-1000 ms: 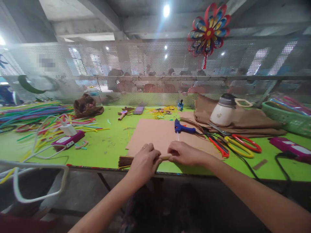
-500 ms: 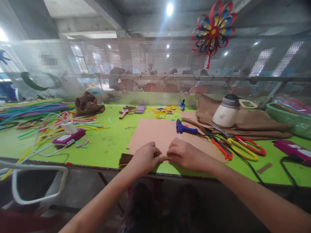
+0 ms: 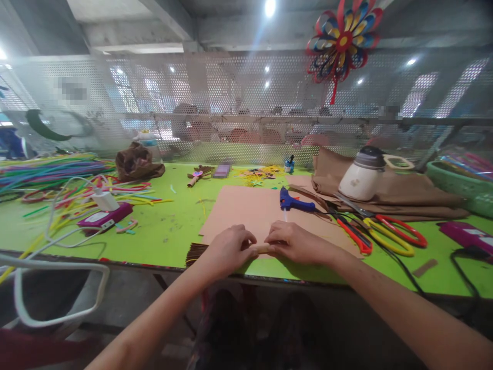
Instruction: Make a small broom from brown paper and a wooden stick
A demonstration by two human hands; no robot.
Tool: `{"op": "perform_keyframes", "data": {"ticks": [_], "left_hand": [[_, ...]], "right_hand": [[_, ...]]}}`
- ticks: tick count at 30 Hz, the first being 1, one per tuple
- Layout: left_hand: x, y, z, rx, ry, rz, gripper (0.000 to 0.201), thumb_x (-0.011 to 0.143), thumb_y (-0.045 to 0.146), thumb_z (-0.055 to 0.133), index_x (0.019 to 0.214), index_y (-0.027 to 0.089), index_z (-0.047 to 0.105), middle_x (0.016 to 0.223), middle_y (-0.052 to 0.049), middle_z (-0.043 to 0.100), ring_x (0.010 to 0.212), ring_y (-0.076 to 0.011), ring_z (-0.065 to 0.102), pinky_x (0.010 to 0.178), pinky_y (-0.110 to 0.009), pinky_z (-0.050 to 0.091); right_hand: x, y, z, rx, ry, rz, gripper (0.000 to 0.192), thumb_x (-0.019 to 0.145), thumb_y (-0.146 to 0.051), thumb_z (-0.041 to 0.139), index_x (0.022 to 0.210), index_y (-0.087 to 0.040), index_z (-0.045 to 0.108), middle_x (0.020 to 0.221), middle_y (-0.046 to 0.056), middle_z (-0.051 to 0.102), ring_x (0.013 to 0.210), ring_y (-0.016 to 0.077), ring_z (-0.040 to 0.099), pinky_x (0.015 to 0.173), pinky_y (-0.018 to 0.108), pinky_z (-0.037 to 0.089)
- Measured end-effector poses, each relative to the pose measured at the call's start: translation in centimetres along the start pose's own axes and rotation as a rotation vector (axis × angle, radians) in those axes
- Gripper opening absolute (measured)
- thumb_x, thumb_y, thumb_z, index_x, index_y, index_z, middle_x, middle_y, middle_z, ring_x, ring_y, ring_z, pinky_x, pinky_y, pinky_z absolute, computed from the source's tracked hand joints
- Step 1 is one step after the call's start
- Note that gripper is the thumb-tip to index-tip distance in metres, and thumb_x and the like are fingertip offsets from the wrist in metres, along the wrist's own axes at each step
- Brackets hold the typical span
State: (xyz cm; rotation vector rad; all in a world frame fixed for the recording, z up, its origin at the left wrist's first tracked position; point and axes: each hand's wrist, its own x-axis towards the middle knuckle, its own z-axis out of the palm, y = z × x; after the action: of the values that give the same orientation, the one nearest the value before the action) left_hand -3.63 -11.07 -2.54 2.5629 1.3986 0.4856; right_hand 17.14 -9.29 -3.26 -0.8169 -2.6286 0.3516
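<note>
My left hand (image 3: 227,250) and my right hand (image 3: 293,242) meet at the near edge of the green table (image 3: 169,234), both closed on a thin tan stick (image 3: 262,248) that shows between them. A fan of dark brown strips (image 3: 194,252) sticks out to the left of my left hand; how it joins the stick is hidden. A sheet of tan cardboard (image 3: 246,210) lies just beyond my hands. A blue glue gun (image 3: 292,204) rests on its far right part.
Red and yellow scissors (image 3: 389,234) lie right of the cardboard, near a white jug (image 3: 362,174) on brown cloth. Coloured strips (image 3: 50,172), a pink power strip (image 3: 103,216) and white cable fill the left. A perforated screen (image 3: 246,103) closes the back, with a paper pinwheel (image 3: 342,41).
My hands have drawn closer together on the stick, and less of it shows between them. The view has shifted slightly.
</note>
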Motion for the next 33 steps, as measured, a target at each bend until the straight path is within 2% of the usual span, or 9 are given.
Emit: {"op": "perform_keyframes", "data": {"ticks": [2,4,8,11,21,27,33], "left_hand": [[-0.5,-0.1,0.3,0.007,0.067,0.03,0.036,0.084,0.047,0.048,0.1,0.018,0.063,0.081,-0.005,0.062,0.077,-0.0175,0.055,0.066,-0.026,0.038],[-0.8,-0.1,0.5,0.033,0.102,0.053,0.034,0.086,0.044,0.048,0.104,0.018,0.062,0.084,-0.005,0.061,0.079,-0.0176,0.055,0.069,-0.026,0.038],[-1.1,0.0,0.8,0.106,0.1,0.097,0.035,0.089,0.043,0.042,0.086,0.019,0.067,0.079,-0.005,0.058,0.079,-0.0179,0.053,0.068,-0.027,0.037],[-1.0,0.0,0.7,0.127,0.11,0.113,0.041,0.09,0.044,0.038,0.081,0.019,0.068,0.077,-0.005,0.056,0.079,-0.0176,0.053,0.068,-0.027,0.037],[-0.4,-0.5,0.4,0.17,0.063,0.171,0.043,0.091,0.044,0.036,0.079,0.018,0.068,0.073,-0.006,0.054,0.074,-0.0168,0.05,0.063,-0.026,0.036],[0.1,-0.3,-0.2,0.204,0.027,0.144,0.036,0.091,0.037,0.039,0.082,0.019,0.068,0.079,-0.006,0.053,0.078,-0.0181,0.05,0.069,-0.028,0.038],[0.5,0.4,-0.9,0.327,-0.002,0.146,0.023,0.087,0.031,0.046,0.089,0.017,0.063,0.08,-0.007,0.055,0.08,-0.0219,0.05,0.069,-0.033,0.039]], "right_hand": [[0.1,0.0,-0.2,0.001,-0.021,0.009,0.028,0.091,-0.031,0.046,0.086,-0.015,0.07,0.075,0.007,0.059,0.072,0.0147,0.053,0.065,0.025,0.039],[0.3,-0.1,-0.4,-0.008,-0.04,0.022,0.031,0.091,-0.033,0.045,0.085,-0.016,0.07,0.073,0.007,0.058,0.07,0.0144,0.052,0.064,0.025,0.038],[0.4,-0.3,-0.6,-0.067,-0.07,0.055,0.036,0.092,-0.035,0.042,0.081,-0.016,0.07,0.071,0.006,0.055,0.069,0.0144,0.051,0.063,0.026,0.036],[0.1,-0.5,-0.5,-0.125,-0.051,0.068,0.035,0.093,-0.034,0.041,0.082,-0.015,0.069,0.074,0.006,0.055,0.072,0.0151,0.05,0.065,0.026,0.036],[-1.0,-2.1,1.6,-0.317,0.166,0.054,0.017,0.09,-0.017,0.044,0.085,-0.014,0.06,0.083,0.008,0.055,0.084,0.0196,0.045,0.075,0.034,0.037],[-0.8,-2.0,1.7,-0.374,0.14,0.037,0.015,0.089,-0.015,0.045,0.083,-0.014,0.059,0.082,0.009,0.056,0.083,0.0202,0.045,0.074,0.035,0.037],[-0.3,-1.1,1.4,-0.31,0.112,0.052,0.017,0.091,-0.018,0.043,0.089,-0.015,0.059,0.085,0.009,0.056,0.084,0.0205,0.045,0.073,0.035,0.038]]}}
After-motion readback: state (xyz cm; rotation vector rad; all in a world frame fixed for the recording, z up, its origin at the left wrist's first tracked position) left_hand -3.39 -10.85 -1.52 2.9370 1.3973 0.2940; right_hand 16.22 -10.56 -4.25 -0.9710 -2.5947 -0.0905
